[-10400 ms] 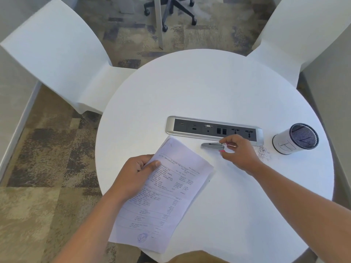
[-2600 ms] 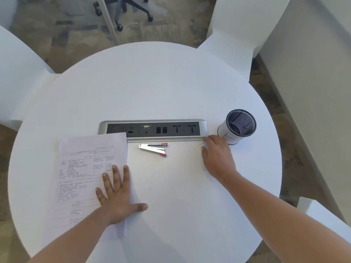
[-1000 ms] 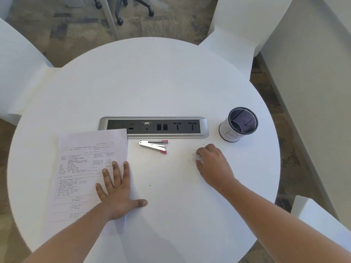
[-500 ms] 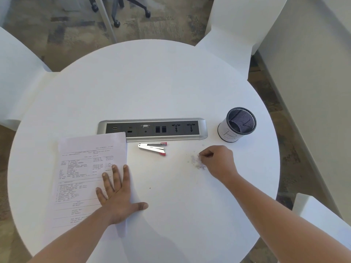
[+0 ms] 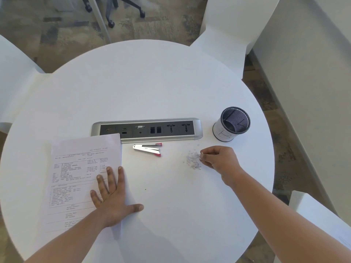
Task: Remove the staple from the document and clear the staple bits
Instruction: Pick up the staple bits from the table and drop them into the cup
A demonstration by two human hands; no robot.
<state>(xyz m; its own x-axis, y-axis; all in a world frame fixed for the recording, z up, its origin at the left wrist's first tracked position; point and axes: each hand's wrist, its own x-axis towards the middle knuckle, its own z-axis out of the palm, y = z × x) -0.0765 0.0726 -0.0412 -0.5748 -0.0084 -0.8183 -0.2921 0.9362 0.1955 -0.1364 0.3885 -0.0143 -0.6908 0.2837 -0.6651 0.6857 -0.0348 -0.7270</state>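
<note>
Bright, even daylight; soft shadows; wide-angle bowing at edges

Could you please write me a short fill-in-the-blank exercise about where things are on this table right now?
1. The left hand lies flat on the ____.
2. The right hand has its fingertips at the pile of staple ____.
3. The staple remover lies just in front of the ____ strip.

Answers: document; bits; socket

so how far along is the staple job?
Done, apparently: staple remover set down, document flat under the left hand; staple itself too small to confirm. In hand: right hand curled at the staple bits. Left: bits on the table, none visibly in the mesh cup.
</note>
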